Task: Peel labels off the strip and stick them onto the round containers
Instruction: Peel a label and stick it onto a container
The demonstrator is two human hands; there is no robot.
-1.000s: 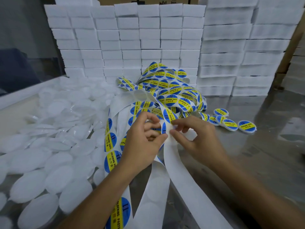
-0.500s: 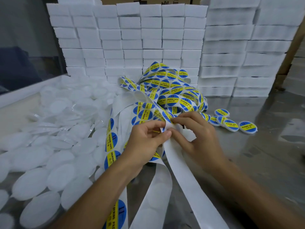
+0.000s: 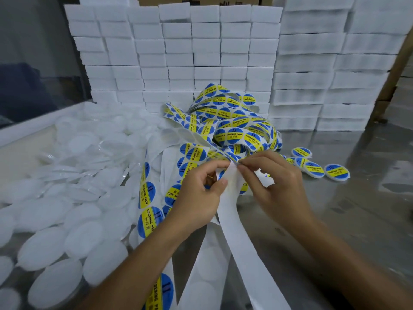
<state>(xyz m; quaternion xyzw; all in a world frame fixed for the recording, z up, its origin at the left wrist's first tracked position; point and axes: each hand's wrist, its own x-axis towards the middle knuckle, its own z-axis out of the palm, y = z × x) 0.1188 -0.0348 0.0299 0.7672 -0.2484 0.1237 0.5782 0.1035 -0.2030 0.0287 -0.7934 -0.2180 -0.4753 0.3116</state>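
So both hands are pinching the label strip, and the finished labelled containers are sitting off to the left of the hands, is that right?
Not quite. In the head view the labelled containers sit to the right of the hands; the left side holds plain white ones. The left hand and right hand do pinch the label strip.

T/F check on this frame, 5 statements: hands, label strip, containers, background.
1. Both hands pinch the label strip. True: left hand and right hand meet at its upper end.
2. The labelled containers lie right of the hands. True.
3. The unlabelled containers are stacked in neat columns. False: they lie in a loose heap on the left.
4. The labels are red and green. False: blue and yellow, reading SOLDERING PASTE.
5. The white boxes behind are scattered flat on the table. False: they stand stacked like a wall.
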